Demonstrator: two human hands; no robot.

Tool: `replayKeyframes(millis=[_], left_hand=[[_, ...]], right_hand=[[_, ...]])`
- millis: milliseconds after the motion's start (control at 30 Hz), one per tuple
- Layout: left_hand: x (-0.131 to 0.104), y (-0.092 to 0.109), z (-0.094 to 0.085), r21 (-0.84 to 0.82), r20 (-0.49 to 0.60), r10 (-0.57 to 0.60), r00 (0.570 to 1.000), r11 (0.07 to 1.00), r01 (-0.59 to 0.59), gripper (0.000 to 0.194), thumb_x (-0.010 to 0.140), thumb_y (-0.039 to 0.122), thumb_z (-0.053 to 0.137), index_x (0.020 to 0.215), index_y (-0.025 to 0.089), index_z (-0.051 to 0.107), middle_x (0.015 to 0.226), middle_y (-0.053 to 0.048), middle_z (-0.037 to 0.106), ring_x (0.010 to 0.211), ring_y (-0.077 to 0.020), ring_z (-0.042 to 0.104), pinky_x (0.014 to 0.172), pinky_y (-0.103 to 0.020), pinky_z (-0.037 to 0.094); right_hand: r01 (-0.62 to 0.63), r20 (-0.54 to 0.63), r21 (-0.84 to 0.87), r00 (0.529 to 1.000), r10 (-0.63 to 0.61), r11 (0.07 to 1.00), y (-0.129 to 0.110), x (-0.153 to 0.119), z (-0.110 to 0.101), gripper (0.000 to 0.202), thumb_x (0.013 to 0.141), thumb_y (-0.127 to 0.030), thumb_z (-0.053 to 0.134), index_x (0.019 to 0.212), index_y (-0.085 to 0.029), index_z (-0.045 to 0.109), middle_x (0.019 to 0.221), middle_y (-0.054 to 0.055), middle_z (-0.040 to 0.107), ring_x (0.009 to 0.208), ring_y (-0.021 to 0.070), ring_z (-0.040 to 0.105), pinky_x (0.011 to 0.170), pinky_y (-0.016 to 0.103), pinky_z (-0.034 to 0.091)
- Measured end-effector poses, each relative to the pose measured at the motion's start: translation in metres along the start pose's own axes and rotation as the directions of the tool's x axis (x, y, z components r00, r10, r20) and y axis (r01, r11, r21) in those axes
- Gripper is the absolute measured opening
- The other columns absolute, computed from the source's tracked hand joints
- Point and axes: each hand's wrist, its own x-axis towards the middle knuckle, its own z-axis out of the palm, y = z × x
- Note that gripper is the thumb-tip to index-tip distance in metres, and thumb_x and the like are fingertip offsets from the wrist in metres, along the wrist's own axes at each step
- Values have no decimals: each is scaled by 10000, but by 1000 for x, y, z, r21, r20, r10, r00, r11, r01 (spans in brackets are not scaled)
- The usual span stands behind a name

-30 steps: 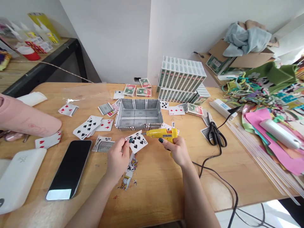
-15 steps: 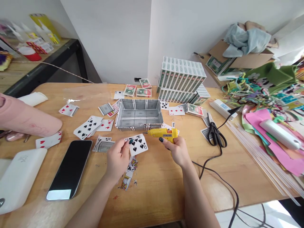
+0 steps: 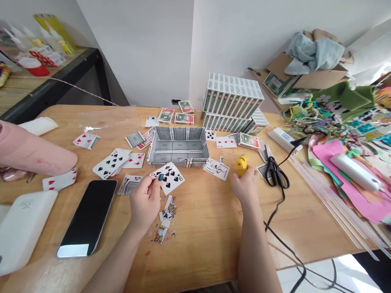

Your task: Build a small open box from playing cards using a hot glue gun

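Between thumb and fingers, my left hand (image 3: 146,201) pinches a playing card (image 3: 171,179), a spade card turned face up. My right hand (image 3: 247,185) is closed around a yellow glue gun (image 3: 242,163), which I see nearly end-on to the right of the box. An open box made of playing cards (image 3: 180,151), their grey backs showing, stands beyond both hands. A joker card (image 3: 216,169) lies on the table between the box and the glue gun. Cut pieces of face cards (image 3: 165,224) lie beside my left wrist.
Stacked card packs (image 3: 232,101) stand behind the box. Black scissors (image 3: 275,171) and a power strip (image 3: 284,140) lie to the right, with the cord hanging over the table edge. A phone (image 3: 88,219), a pink bottle (image 3: 36,148) and loose cards (image 3: 111,162) occupy the left.
My right hand has moved right with the glue gun and turned it away from the card, uncovering the joker. My left hand has drawn the card slightly left and tilted it.
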Motion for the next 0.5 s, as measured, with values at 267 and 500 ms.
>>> replayKeyframes(millis=[267, 500], left_hand=[[4, -2, -2, -163, 66, -205, 977, 963, 213, 216, 844, 345, 513, 700, 187, 540, 573, 21, 547, 551, -134, 506, 542, -230, 409], [7, -12, -1, -214, 58, -292, 955, 930, 298, 258, 831, 405, 549, 687, 191, 541, 584, 26, 542, 551, -133, 492, 529, -229, 387]], right_hand=[[220, -291, -16, 932, -215, 975, -24, -20, -4, 356, 730, -115, 478, 1074, -111, 570, 1118, 203, 497, 1087, 361, 473, 874, 530, 404], [625, 454, 506, 394, -799, 595, -52, -70, 14, 227, 776, -69, 554, 907, -209, 676, 976, 64, 598, 948, 206, 528, 846, 334, 459]])
